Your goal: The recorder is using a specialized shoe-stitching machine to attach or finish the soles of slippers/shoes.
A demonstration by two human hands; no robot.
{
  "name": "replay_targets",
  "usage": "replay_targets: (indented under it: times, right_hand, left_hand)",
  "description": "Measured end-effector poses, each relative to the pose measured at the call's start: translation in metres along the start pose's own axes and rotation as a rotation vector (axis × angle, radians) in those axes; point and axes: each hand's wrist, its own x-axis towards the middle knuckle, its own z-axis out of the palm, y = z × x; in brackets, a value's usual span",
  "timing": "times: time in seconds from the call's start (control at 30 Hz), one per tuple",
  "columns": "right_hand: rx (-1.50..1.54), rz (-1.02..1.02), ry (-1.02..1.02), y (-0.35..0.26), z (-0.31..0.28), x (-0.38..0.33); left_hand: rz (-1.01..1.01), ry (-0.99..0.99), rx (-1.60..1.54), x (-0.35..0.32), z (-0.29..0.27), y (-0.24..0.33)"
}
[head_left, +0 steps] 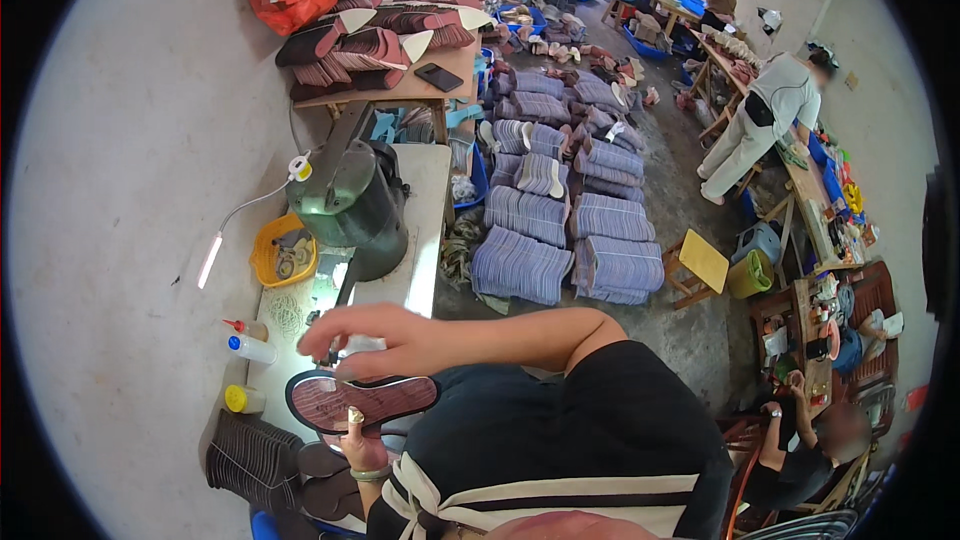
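Observation:
My left hand (366,452), with a pale green bangle at its wrist, holds a dark red shoe sole with a black rim (380,402). Its thumb lies on top of the sole, and the other fingers are hidden beneath. Across from it, my right hand (372,338) arches over the sole's far edge, close under the sewing machine (362,202). The right fingers are bent and apart from the thumb, which is at the sole's edge. I see nothing held in that hand. The machine's lower working end is partly covered by my right hand.
On the machine table stand a yellow basket (285,250), a blue-capped bottle (252,349) and a yellow-lidded jar (244,399). Stacked dark soles (255,465) sit below. Bundled striped soles (520,265) cover the floor, near a yellow stool (703,260). Several people work farther off.

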Motion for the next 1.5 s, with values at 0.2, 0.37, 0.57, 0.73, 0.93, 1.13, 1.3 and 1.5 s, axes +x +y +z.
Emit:
replay_targets:
  times: [0.2,0.37,0.57,0.73,0.93,1.13,1.3,1.5]
  right_hand:
    - [0.07,0.524,-0.103,0.125,0.044,-0.06]
    - [-0.032,0.542,-0.118,0.119,0.052,-0.058]
    - [0.016,0.477,-0.042,0.138,0.061,-0.058]
    - [-0.059,0.453,0.034,0.136,0.069,-0.063]
    - [-0.156,0.345,0.077,0.134,0.072,-0.063]
    - [-0.193,0.361,0.076,0.132,0.065,-0.069]
    - [-0.224,0.308,0.069,0.135,0.064,-0.073]
    - [-0.219,0.326,0.061,0.135,0.063,-0.074]
  left_hand:
    - [-0.042,-0.082,0.114,-0.002,-0.003,0.011]
    - [-0.05,-0.094,0.177,-0.009,0.007,0.009]
    - [-0.051,-0.052,0.349,-0.008,-0.026,0.003]
    - [0.049,-0.015,0.489,-0.008,-0.03,-0.004]
    - [0.15,-0.155,1.003,-0.006,-0.046,-0.004]
    - [0.031,-0.062,0.647,0.001,-0.047,-0.016]
    - [-0.105,0.056,0.446,0.0,-0.041,-0.017]
    - [-0.15,0.039,0.435,0.001,-0.041,-0.016]
